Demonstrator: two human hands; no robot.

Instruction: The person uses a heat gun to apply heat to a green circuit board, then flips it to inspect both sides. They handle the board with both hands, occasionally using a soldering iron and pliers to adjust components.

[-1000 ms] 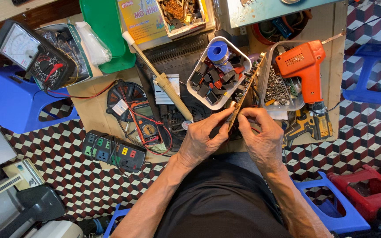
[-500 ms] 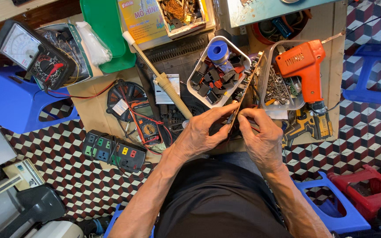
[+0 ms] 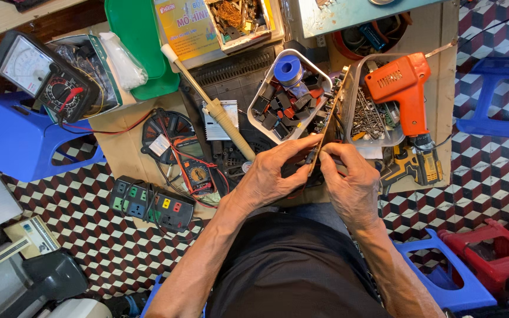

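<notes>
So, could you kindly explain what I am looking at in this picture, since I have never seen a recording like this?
There is no machine here: a person wears a camera on the head, so the view looks straight down at their own two bare hands and dark lap. The left hand and right hand together hold a narrow circuit board on edge, pinched near its lower end. Under them is a low cardboard-covered work surface on a chequered floor. On it lie a white tray of small dark parts with a blue solder spool, an orange soldering gun across a clear tray of metal bits, a cream-handled soldering iron and an orange digital meter. A black analogue meter sits at the far left, and a multi-socket power strip lies on the floor.
</notes>
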